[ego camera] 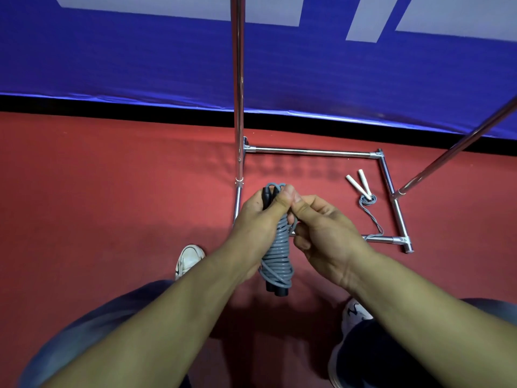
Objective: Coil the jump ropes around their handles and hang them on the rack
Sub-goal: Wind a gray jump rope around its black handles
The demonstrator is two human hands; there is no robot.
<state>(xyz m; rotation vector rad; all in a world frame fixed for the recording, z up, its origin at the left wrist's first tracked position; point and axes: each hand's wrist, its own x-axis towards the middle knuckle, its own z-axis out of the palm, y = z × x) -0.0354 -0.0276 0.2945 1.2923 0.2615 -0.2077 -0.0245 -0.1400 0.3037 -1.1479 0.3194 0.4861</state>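
Underfoot, red floor (98,191); blue banner (140,65) with pale shapes fills the upper frame, no lettering legible. Chrome rack (239,79) stands centre. Left hand (257,219) grips the grey jump rope (278,253), coiled round black handles, mid-frame. Right hand (321,231) pinches the coil's top. Second rope (366,197), white handles, lies on the floor inside the rack base, right.

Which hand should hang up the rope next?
Probably the left hand. It already grips the coiled rope round its black handles, so it could lift the bundle to the rack. The right hand only pinches the loose end near the top.
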